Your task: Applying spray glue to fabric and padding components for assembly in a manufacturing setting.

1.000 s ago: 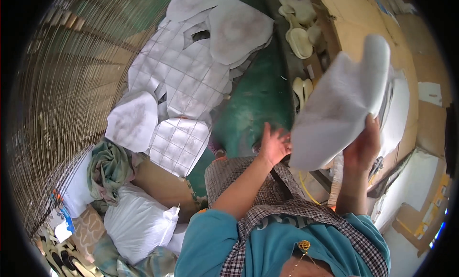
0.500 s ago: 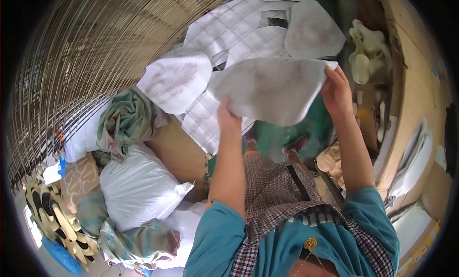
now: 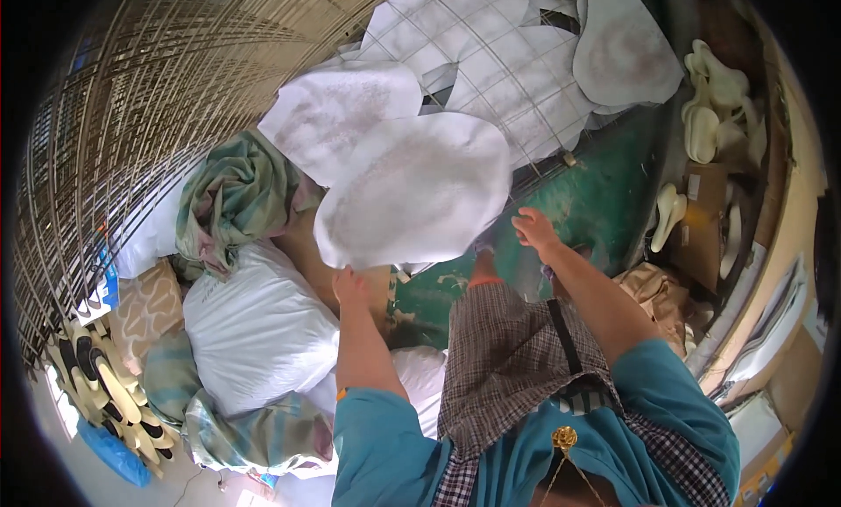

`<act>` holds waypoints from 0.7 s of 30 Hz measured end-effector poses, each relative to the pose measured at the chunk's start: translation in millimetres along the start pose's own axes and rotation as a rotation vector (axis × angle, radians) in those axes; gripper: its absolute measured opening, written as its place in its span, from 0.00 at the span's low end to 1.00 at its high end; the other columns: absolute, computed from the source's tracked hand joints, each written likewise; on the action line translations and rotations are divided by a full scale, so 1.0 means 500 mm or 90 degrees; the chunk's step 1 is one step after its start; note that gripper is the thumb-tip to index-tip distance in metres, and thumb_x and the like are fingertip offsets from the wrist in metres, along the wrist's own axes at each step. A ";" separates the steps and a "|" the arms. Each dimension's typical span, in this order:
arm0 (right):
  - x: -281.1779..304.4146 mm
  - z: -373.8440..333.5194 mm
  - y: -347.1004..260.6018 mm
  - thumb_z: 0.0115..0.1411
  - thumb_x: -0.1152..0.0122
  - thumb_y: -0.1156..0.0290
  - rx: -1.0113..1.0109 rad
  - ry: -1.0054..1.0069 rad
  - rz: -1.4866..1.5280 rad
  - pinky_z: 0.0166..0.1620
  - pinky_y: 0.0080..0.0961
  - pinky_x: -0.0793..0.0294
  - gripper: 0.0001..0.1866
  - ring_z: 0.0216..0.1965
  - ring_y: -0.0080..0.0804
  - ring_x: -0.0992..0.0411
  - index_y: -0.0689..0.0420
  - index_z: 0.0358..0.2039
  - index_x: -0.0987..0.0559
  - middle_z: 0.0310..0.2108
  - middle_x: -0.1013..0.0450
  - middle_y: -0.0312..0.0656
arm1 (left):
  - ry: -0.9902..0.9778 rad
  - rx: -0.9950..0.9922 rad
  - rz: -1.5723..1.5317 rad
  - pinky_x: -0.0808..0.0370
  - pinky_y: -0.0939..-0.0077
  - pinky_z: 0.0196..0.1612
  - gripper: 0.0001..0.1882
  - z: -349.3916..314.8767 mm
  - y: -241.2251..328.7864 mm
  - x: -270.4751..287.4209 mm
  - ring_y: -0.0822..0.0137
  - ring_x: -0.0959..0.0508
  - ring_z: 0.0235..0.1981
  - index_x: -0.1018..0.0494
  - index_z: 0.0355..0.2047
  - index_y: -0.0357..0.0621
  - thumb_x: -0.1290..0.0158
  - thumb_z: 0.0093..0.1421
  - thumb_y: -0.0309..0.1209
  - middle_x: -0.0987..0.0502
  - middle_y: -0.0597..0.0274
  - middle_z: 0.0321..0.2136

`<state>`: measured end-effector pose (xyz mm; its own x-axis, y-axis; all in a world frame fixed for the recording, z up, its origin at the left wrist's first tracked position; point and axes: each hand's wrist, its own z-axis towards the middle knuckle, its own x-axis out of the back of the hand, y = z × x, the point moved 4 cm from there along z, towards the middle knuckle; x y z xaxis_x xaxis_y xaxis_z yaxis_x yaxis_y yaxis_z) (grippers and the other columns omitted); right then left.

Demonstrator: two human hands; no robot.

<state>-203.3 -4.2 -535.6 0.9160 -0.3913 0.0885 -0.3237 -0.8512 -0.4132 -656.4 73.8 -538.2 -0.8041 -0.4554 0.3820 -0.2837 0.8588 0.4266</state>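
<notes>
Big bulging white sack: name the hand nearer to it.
Left. The left hand is just beyond the right side of the sack, by the lower edge of the white sheet; the right hand is much farther right, over the green floor.

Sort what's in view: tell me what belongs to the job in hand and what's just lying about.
In the job:
near white sheet, left hand at its lower edge
right hand, apart from that sheet
other white sheets beyond it

Just lying about, by the look of it:
green cloth
white sack
blue bag
</notes>
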 end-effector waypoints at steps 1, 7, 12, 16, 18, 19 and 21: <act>0.022 0.003 0.026 0.50 0.41 0.69 -0.007 0.011 -0.001 0.31 0.23 0.29 0.19 0.28 0.23 0.31 0.57 0.44 0.30 0.28 0.30 0.35 | -0.006 0.009 0.007 0.32 0.75 0.20 0.13 0.016 -0.032 0.010 0.67 0.29 0.26 0.34 0.39 0.53 0.51 0.53 0.27 0.31 0.63 0.30; 0.166 -0.036 0.045 0.54 0.45 0.70 0.003 -0.028 0.014 0.23 0.20 0.30 0.18 0.22 0.23 0.30 0.60 0.45 0.30 0.28 0.29 0.37 | -0.115 -0.009 0.045 0.34 0.69 0.21 0.06 0.063 -0.067 0.042 0.65 0.32 0.23 0.32 0.31 0.48 0.52 0.53 0.33 0.33 0.63 0.29; 0.360 -0.065 0.117 0.51 0.45 0.73 0.004 0.034 0.088 0.21 0.19 0.30 0.14 0.21 0.23 0.30 0.60 0.39 0.27 0.25 0.28 0.38 | -0.215 0.010 0.080 0.31 0.70 0.28 0.15 -0.114 -0.151 -0.243 0.60 0.28 0.35 0.33 0.44 0.49 0.53 0.56 0.34 0.31 0.61 0.39; 0.429 -0.104 0.180 0.52 0.46 0.73 0.004 0.123 0.145 0.21 0.19 0.31 0.12 0.20 0.22 0.31 0.60 0.39 0.28 0.25 0.28 0.39 | -0.198 0.146 -0.001 0.29 0.60 0.36 0.20 -0.182 -0.279 -0.372 0.53 0.31 0.38 0.37 0.46 0.45 0.49 0.53 0.33 0.35 0.55 0.44; 0.440 -0.108 0.242 0.55 0.46 0.69 -0.010 0.107 0.110 0.24 0.20 0.30 0.12 0.22 0.24 0.30 0.58 0.39 0.28 0.26 0.28 0.37 | -0.098 0.214 -0.014 0.29 0.58 0.37 0.21 -0.158 -0.349 -0.399 0.52 0.31 0.38 0.39 0.47 0.43 0.50 0.53 0.33 0.35 0.54 0.45; 0.443 -0.100 0.268 0.55 0.46 0.69 -0.018 0.110 0.109 0.24 0.20 0.30 0.12 0.22 0.24 0.30 0.58 0.39 0.28 0.26 0.28 0.37 | -0.063 0.278 -0.082 0.29 0.56 0.39 0.21 -0.137 -0.386 -0.407 0.50 0.31 0.39 0.40 0.48 0.42 0.52 0.54 0.34 0.36 0.53 0.46; 0.437 -0.095 0.321 0.54 0.46 0.73 -0.049 0.124 0.155 0.21 0.18 0.32 0.12 0.21 0.23 0.31 0.60 0.39 0.28 0.24 0.29 0.38 | -0.057 0.365 -0.183 0.30 0.56 0.41 0.23 -0.078 -0.464 -0.404 0.50 0.31 0.41 0.41 0.49 0.39 0.54 0.56 0.38 0.35 0.52 0.45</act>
<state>-66.5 -242.7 -539.4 0.7491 -0.6403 0.1698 -0.5520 -0.7451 -0.3742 -407.7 -42.6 -682.7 -0.6881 -0.6859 0.2367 -0.7081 0.7060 -0.0131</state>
